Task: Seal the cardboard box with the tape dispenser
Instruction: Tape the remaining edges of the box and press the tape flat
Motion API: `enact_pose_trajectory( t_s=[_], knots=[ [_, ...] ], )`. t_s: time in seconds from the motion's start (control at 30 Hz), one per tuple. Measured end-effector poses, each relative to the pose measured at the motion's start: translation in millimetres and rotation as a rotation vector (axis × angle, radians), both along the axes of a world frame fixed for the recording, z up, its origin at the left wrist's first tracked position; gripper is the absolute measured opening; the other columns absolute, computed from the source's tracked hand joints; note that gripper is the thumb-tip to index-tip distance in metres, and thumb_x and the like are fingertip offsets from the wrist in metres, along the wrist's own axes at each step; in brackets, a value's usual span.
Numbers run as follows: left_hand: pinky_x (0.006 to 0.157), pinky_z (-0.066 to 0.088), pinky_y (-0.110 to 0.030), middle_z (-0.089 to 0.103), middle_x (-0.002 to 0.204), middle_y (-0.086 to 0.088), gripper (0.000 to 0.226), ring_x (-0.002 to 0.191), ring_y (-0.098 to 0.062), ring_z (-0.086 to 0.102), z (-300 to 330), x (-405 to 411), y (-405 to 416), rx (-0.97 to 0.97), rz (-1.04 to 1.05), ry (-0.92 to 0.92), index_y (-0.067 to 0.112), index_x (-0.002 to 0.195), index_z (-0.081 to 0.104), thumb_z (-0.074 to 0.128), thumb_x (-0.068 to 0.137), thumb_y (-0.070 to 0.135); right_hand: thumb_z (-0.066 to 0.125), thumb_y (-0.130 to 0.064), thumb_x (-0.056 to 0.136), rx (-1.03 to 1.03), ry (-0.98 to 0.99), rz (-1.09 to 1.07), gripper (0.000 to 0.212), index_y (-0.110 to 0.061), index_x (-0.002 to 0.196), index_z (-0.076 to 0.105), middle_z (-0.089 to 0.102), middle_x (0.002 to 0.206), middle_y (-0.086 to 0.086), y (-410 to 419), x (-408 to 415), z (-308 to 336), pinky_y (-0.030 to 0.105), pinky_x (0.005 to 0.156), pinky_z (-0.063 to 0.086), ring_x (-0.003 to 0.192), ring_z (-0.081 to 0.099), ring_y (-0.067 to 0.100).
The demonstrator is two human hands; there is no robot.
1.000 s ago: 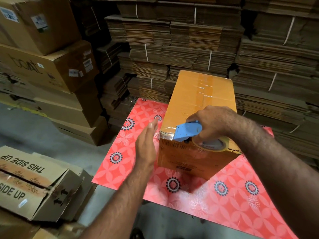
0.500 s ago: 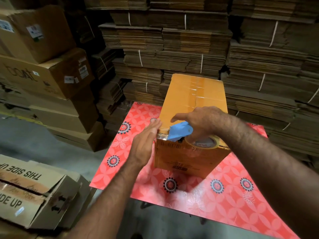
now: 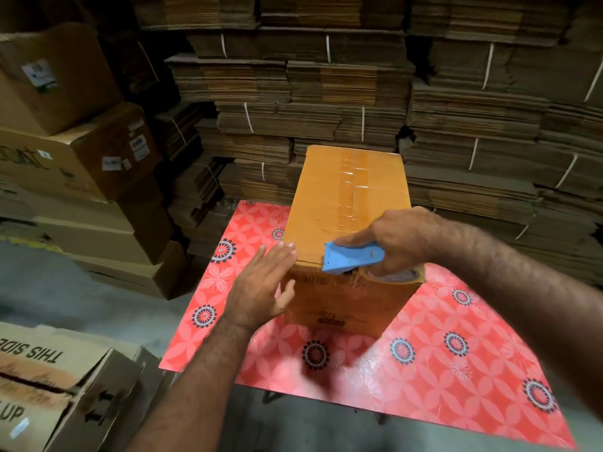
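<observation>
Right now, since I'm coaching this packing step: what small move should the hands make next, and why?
Probably pull the tape dispenser in the right hand down over the near top edge of the cardboard box. Shiny tape already runs along the top seam and the dispenser sits at that edge, while the left hand lies flat against the box's left side, bracing it.

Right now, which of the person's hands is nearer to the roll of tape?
The right hand. It grips the blue tape dispenser directly above the tape roll at the cardboard box's near top edge. The left hand rests open against the box's left near corner, farther away.
</observation>
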State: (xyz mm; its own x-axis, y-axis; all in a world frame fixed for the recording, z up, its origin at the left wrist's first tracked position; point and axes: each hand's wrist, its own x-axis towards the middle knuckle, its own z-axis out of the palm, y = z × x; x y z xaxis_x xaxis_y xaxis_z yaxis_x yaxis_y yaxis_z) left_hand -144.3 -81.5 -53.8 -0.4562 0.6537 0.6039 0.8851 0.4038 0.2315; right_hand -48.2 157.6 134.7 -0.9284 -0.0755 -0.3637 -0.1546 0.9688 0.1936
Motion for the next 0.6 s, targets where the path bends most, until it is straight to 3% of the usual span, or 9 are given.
enact_pose_trajectory(
  t_s=[0.17,0.27,0.37,0.5,0.6],
  knots=[
    [0.115,0.036,-0.049,0.058,0.143,-0.007,0.051,0.137,-0.02,0.05,1,4,4,0.052,0.014,-0.016,0.005,0.13,0.063,0.073,0.081,0.015,0.052,-0.065,0.084,0.021,-0.026,-0.067,0.07,-0.072,0.139,0.009,0.061,0.112,-0.017,30,23,2,0.031,0.063,0.052,0.093,0.053,0.011],
    [0.113,0.038,-0.051,0.065,0.133,-0.011,0.042,0.129,-0.023,0.057,5,10,15,0.054,0.101,0.008,0.004,0.119,0.067,0.075,0.082,0.023,0.051,-0.062,0.081,0.058,0.02,-0.052,0.066,-0.071,0.138,0.02,0.062,0.116,-0.018,25,15,-2,0.026,0.056,0.042,0.09,0.056,0.013],
    [0.114,0.036,-0.051,0.067,0.127,-0.014,0.035,0.126,-0.028,0.059,11,17,26,0.021,0.163,0.079,0.003,0.111,0.068,0.074,0.083,0.024,0.056,-0.059,0.076,0.053,0.017,-0.052,0.067,-0.069,0.136,0.029,0.062,0.114,-0.018,21,8,-3,0.026,0.056,0.042,0.086,0.055,0.013],
    [0.114,0.037,-0.051,0.061,0.137,-0.015,0.053,0.132,-0.03,0.054,11,33,47,-0.093,0.075,0.118,0.001,0.127,0.063,0.08,0.081,0.023,0.059,-0.058,0.077,0.048,-0.002,-0.076,0.069,-0.066,0.139,0.03,0.051,0.093,-0.014,24,9,-4,0.026,0.055,0.04,0.083,0.052,0.014],
    [0.112,0.039,-0.048,0.059,0.14,-0.014,0.054,0.132,-0.028,0.054,7,31,50,-0.105,0.084,0.066,0.003,0.131,0.061,0.08,0.082,0.017,0.061,-0.057,0.078,0.053,0.003,-0.068,0.069,-0.064,0.14,0.031,0.055,0.097,-0.014,21,7,-4,0.027,0.056,0.042,0.083,0.052,0.013]
  ],
)
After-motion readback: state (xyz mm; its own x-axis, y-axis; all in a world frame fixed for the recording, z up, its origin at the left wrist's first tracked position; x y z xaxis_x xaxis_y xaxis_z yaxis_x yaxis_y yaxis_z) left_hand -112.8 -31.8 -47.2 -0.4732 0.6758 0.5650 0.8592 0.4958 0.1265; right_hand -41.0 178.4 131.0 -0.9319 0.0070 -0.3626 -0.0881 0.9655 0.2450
